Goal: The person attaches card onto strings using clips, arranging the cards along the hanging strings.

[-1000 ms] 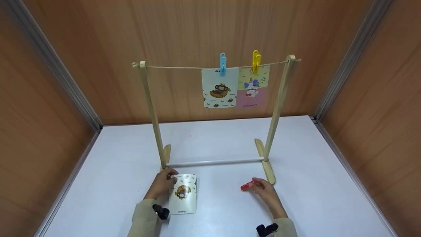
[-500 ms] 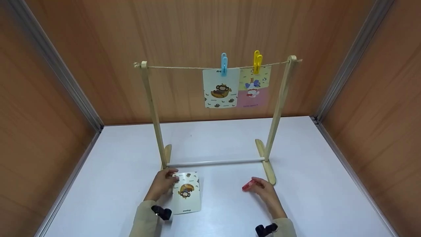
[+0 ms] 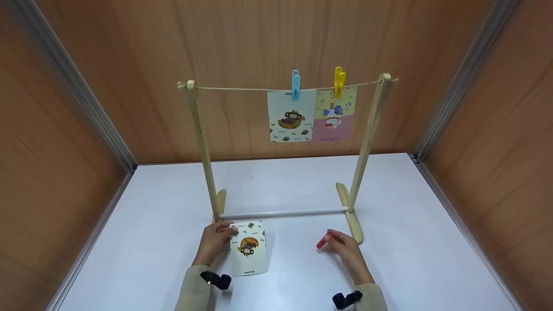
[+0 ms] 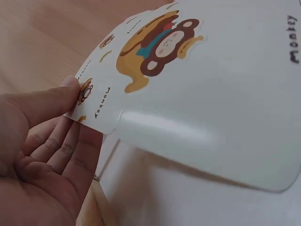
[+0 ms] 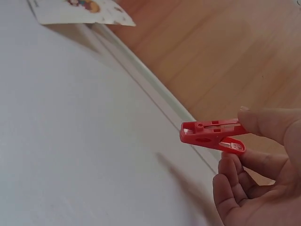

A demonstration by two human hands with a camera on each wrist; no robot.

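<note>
My left hand [image 3: 214,242] pinches a white monkey card [image 3: 249,259] by its far left corner. In the left wrist view the thumb lies on the printed face and the fingers are behind; the card [image 4: 197,113] is lifted off the table and bends slightly. The monkey appears upside down in the head view. To the right, my right hand [image 3: 347,252] holds a red clothespin [image 3: 322,241] between thumb and fingers. Up close, the clothespin [image 5: 211,134] has its handles between thumb and forefinger, and its jaws look closed with nothing in them.
A wooden rack with a left post [image 3: 202,151], a right post [image 3: 366,147] and a white crossbar [image 3: 283,213] stands ahead. On its string [image 3: 233,89], a blue clothespin [image 3: 295,84] holds another monkey card [image 3: 290,125]. A yellow clothespin [image 3: 339,81] holds a pink-and-yellow card [image 3: 332,129]. Wood-grain walls enclose the white table.
The card in my left hand has risen and shifted a little to the right. My right hand has moved slightly forward, and the red clothespin is tilted more steeply.
</note>
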